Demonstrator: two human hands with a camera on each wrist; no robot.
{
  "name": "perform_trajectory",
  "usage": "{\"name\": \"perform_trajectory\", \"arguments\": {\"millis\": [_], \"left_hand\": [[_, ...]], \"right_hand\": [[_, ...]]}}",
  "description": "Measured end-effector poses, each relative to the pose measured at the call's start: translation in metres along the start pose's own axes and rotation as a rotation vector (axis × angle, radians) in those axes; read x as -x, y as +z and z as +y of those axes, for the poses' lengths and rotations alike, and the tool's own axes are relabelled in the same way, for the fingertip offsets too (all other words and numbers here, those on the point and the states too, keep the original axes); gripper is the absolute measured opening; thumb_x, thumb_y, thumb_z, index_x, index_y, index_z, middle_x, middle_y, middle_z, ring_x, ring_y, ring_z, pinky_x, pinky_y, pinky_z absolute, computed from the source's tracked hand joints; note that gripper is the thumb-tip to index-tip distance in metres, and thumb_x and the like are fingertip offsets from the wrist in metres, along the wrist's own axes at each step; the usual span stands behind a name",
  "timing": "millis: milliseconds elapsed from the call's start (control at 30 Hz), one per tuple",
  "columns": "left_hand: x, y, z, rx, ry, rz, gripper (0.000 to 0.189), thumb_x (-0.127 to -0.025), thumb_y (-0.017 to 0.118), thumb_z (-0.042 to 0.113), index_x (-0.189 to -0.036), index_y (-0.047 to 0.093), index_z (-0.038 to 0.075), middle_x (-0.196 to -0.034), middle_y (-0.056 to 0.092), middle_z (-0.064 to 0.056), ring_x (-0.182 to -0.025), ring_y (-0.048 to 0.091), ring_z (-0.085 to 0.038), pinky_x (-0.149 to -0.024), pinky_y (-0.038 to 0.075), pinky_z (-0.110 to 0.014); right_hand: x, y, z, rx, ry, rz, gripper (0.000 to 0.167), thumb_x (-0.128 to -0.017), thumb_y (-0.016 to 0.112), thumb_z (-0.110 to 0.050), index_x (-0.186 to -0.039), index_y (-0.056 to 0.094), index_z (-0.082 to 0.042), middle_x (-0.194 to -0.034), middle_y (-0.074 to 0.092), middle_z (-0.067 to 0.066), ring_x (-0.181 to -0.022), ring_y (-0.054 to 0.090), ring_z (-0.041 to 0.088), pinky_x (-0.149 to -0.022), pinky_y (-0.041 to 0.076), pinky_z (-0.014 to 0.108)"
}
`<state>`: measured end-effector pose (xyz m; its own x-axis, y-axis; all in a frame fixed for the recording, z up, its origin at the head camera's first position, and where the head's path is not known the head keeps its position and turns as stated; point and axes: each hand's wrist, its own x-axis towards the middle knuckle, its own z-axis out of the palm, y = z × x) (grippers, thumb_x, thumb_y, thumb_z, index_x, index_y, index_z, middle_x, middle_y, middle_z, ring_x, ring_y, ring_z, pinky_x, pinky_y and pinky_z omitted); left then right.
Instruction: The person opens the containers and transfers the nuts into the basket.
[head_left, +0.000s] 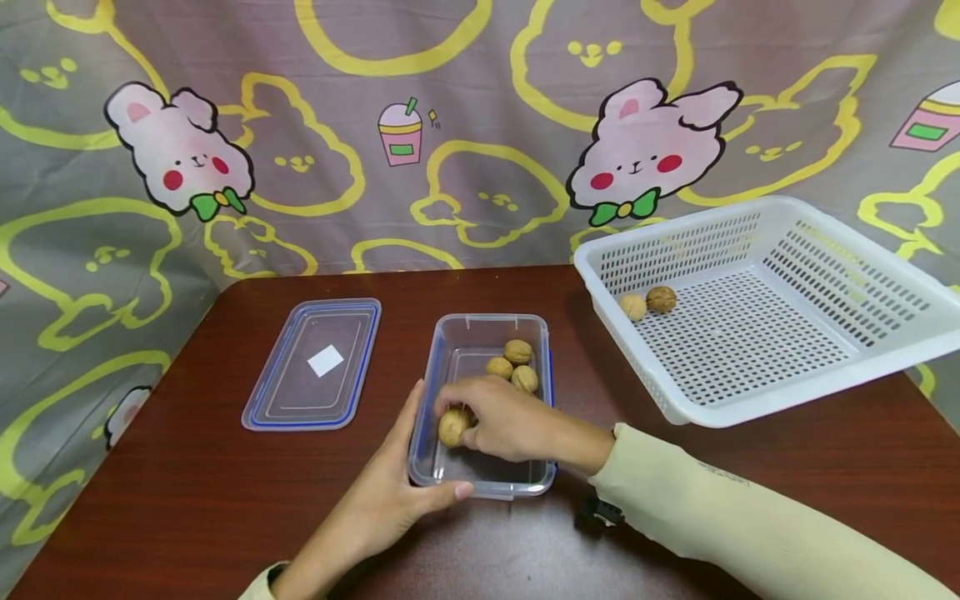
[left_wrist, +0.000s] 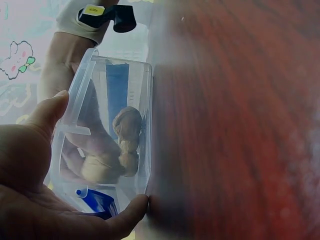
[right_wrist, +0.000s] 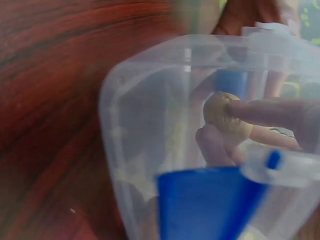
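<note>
A clear plastic food container (head_left: 510, 490) with blue latches stands on the table in front of me. My left hand (head_left: 386, 496) grips its near left corner, thumb on the front rim and fingers along the side wall. Inside the container, my right hand (head_left: 513, 421) pinches a walnut (head_left: 453, 428) between thumb and fingers. Through the clear wall in the right wrist view, the same walnut (right_wrist: 222, 115) shows between the fingertips. Several other walnuts (head_left: 517, 352) lie together toward the far right of the container. A blue latch (right_wrist: 200, 205) hangs down outside, close to the right wrist camera.
The container's lid (head_left: 292, 396), with a blue seal and a white square label, lies flat at the left. At the right stands a white perforated basket (head_left: 705, 414) with two walnuts (head_left: 661, 299) in its left corner. A patterned curtain (head_left: 465, 108) hangs behind the table.
</note>
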<state>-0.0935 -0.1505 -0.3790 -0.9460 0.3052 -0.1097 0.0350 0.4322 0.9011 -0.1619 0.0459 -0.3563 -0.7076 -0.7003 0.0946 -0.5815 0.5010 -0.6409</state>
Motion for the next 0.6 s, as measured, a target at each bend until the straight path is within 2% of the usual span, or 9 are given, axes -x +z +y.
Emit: {"name": "perform_trajectory", "arguments": {"millis": [200, 400, 600], "left_hand": [[0.0, 0.0, 0.0, -0.009, -0.004, 0.011, 0.128, -0.081, 0.091, 0.031, -0.17, 0.0, 0.016, -0.174, 0.02, -0.017, -0.152, 0.037, -0.037, -0.123, 0.027, -0.06], [0.0, 0.0, -0.001, -0.005, 0.005, 0.011, 0.128, -0.081, 0.091, 0.031, -0.17, 0.0, 0.02, -0.174, 0.021, -0.016, -0.153, 0.036, -0.038, -0.122, 0.029, -0.061], [0.0, 0.001, -0.001, 0.005, 0.011, 0.017, 0.128, -0.08, 0.092, 0.028, -0.17, 0.001, 0.021, -0.174, 0.021, -0.015, -0.15, 0.04, -0.037, -0.12, 0.032, -0.058]], "right_hand": [[0.008, -0.015, -0.006, -0.024, -0.026, 0.055, 0.033, -0.081, 0.075, 0.008, -0.11, 0.075, -0.007, -0.098, 0.073, -0.002, -0.088, 0.059, 0.009, -0.083, 0.054, 0.027], [0.019, -0.041, -0.014, -0.09, 0.021, 0.091, 0.032, -0.086, 0.072, 0.006, -0.114, 0.075, -0.008, -0.098, 0.072, -0.002, -0.092, 0.063, 0.011, -0.085, 0.059, 0.038], [0.035, -0.073, -0.015, -0.133, 0.067, 0.183, 0.032, -0.089, 0.073, 0.005, -0.116, 0.075, -0.011, -0.108, 0.075, 0.001, -0.099, 0.068, 0.018, -0.09, 0.059, 0.043]]}}
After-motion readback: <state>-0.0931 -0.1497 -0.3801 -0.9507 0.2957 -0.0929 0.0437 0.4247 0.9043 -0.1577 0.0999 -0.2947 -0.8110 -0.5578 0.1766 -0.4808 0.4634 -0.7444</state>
